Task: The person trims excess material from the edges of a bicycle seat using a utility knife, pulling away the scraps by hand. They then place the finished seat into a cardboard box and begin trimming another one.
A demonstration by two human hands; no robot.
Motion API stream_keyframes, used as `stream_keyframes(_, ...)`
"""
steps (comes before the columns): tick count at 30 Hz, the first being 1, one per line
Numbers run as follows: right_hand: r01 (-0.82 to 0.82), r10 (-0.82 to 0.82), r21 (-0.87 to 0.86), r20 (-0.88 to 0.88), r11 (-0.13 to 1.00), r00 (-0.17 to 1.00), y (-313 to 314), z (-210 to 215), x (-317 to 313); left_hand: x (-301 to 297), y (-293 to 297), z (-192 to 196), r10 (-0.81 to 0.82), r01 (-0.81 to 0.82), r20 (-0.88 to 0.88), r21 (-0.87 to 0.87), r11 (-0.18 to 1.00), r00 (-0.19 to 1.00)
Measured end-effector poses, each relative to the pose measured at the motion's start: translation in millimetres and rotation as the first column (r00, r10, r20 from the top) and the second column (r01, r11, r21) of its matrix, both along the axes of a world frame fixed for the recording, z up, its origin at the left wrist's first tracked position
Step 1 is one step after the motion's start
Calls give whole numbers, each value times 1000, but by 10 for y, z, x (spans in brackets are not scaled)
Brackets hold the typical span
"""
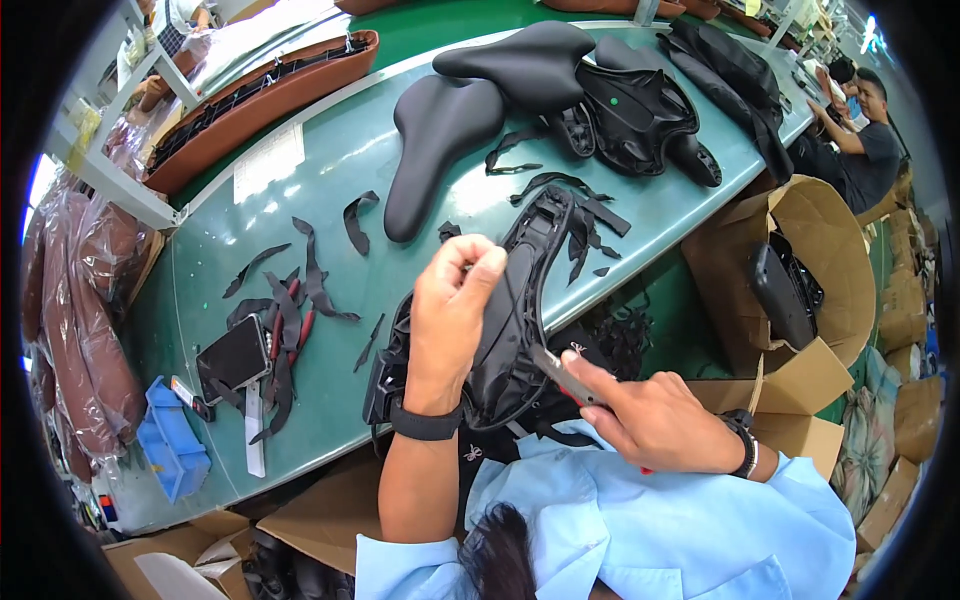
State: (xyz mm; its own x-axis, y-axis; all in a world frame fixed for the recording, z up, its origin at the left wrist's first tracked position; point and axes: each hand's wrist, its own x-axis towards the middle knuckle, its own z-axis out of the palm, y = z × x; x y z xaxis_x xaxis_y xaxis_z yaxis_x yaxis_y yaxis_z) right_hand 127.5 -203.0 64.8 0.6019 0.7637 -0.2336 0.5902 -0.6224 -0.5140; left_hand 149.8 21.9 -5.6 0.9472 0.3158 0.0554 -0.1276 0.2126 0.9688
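1. Green worktable [330, 170], littered with black offcut strips [310, 270].
2. Upside-down black bike saddle [520, 300], half over the table's near edge; ribbed plastic underside up, cover edge loose.
3. Left hand [450, 310] pinches the cover edge, fingers pressed together.
4. Right hand [655, 420] is wrapped around a red-handled cutter [560, 375], blade at the saddle.

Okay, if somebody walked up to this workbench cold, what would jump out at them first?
First, the two hands at centre: the left hand pinches the edge of an upturned black saddle lying over the front edge of the green table, while the right hand puts a red-handled cutting tool to it. Next, black trimmed strips litter the table to the left, and finished black saddles are piled at the far side.
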Motion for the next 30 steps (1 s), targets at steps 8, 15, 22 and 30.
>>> stream_keyframes(8, -110, 153, -123, 429, 986, 890, 43, 22, 199, -499, 446, 29, 283, -188, -12, 720, 668, 959)
stream_keyframes(15, -387, 355, -38, 489, 921, 797, 407, -81, 838, -917, 142, 470, 281, -286, -53, -126, 950, 958)
stream_keyframes(22, -492, 457, 122, 234, 862, 858, 487, -127, 1201, -646, 174, 243, 170, 43, -104, 942, 334, 980)
stream_keyframes(30, -533, 541, -99, 224, 840, 811, 552, 92, 1173, -519, 310, 133, 81, 98, -249, 629, 771, 965)
